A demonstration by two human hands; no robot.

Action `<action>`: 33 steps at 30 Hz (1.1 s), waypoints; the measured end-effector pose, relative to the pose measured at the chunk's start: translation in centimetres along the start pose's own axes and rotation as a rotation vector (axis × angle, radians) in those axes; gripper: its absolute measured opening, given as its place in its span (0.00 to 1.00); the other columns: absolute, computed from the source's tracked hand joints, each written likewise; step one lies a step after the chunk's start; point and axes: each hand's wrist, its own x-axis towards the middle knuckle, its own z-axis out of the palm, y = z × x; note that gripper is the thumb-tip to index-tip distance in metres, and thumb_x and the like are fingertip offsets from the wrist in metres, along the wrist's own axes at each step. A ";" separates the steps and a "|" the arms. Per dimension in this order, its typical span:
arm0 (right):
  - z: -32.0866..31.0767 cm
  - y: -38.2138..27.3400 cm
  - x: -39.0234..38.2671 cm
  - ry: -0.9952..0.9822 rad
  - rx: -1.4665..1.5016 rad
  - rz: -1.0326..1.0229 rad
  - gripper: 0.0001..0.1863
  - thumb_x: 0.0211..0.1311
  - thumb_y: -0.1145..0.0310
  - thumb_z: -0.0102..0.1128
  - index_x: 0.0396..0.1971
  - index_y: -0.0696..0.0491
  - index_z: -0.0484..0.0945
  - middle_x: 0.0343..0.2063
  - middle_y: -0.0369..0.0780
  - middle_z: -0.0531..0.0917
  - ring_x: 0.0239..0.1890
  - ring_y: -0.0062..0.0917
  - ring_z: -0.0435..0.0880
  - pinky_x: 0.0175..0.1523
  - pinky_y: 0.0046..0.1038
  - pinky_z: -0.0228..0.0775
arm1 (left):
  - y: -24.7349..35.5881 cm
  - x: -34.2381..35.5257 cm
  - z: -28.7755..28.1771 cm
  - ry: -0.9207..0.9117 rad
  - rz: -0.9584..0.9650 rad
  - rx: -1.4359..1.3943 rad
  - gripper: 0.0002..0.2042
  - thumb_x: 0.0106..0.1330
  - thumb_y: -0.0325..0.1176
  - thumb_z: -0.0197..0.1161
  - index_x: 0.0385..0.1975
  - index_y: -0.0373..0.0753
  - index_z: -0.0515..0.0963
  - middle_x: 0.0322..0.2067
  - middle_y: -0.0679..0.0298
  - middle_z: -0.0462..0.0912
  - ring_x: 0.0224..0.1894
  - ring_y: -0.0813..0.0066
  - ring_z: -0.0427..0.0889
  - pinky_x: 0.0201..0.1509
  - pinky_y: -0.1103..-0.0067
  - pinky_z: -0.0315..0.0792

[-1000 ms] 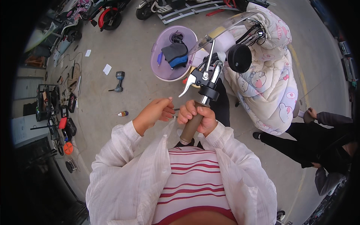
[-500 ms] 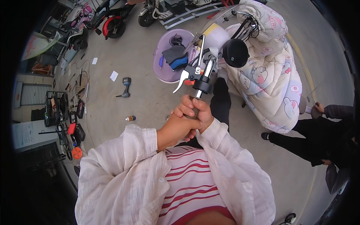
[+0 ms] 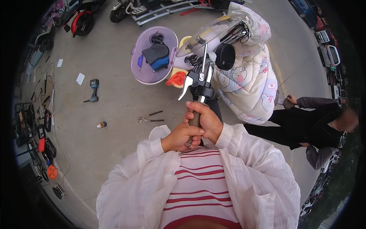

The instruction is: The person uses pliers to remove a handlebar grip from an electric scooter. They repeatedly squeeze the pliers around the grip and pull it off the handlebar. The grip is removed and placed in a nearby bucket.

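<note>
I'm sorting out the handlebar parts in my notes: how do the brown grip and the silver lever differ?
The brown grip is thick and straight, while the silver lever is slim and curved. The left hand and right hand are both on the grip; neither touches the lever. Both parts are mounted along the same metal bar.

Grey concrete floor (image 3: 118, 91) spreads across most of the view, faintly marked, with thin seams near the lower left and at the right. A worn yellow line (image 3: 275, 61) runs along it on the right. Beyond, a curved row of parked vehicles (image 3: 328, 55) borders dark greenery (image 3: 339, 183). Scooters (image 3: 83, 23) stand at the upper left, near a silver ladder-like frame (image 3: 167, 14). The light is soft, even daylight; the lower left is dark.
</note>
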 end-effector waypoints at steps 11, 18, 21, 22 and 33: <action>3.1 -0.5 -0.4 0.674 -0.405 0.098 0.11 0.59 0.62 0.57 0.22 0.53 0.73 0.23 0.35 0.75 0.24 0.25 0.69 0.27 0.34 0.65 | -3.8 4.4 -3.4 -0.659 0.051 -0.373 0.09 0.62 0.39 0.54 0.23 0.43 0.67 0.14 0.73 0.61 0.17 0.81 0.62 0.22 0.83 0.60; 2.1 -0.9 -0.2 0.537 -0.356 0.097 0.11 0.59 0.61 0.62 0.29 0.52 0.73 0.25 0.36 0.74 0.26 0.23 0.71 0.28 0.30 0.68 | -2.2 2.7 -2.4 -0.495 -0.037 -0.364 0.10 0.64 0.38 0.56 0.23 0.45 0.67 0.14 0.74 0.62 0.17 0.82 0.61 0.21 0.85 0.59; 1.6 -1.0 -0.4 0.344 -0.226 0.094 0.15 0.59 0.58 0.66 0.31 0.51 0.72 0.26 0.35 0.74 0.27 0.21 0.73 0.30 0.25 0.68 | -0.7 1.3 -1.4 -0.291 -0.111 -0.272 0.13 0.65 0.40 0.57 0.20 0.47 0.65 0.14 0.74 0.63 0.17 0.83 0.62 0.20 0.84 0.59; 1.8 -1.1 -0.5 0.314 -0.185 0.096 0.15 0.60 0.57 0.66 0.30 0.51 0.72 0.25 0.34 0.74 0.27 0.20 0.73 0.31 0.25 0.68 | -0.3 0.8 -0.9 -0.229 -0.112 -0.222 0.16 0.65 0.42 0.58 0.18 0.48 0.63 0.14 0.74 0.63 0.17 0.83 0.62 0.20 0.83 0.58; -1.4 0.5 0.1 -0.208 0.101 -0.024 0.15 0.64 0.62 0.62 0.23 0.49 0.67 0.19 0.31 0.70 0.27 0.20 0.71 0.31 0.21 0.66 | 1.3 -0.9 3.6 0.404 -0.159 0.092 0.09 0.61 0.33 0.55 0.20 0.43 0.65 0.15 0.67 0.65 0.16 0.76 0.64 0.18 0.78 0.57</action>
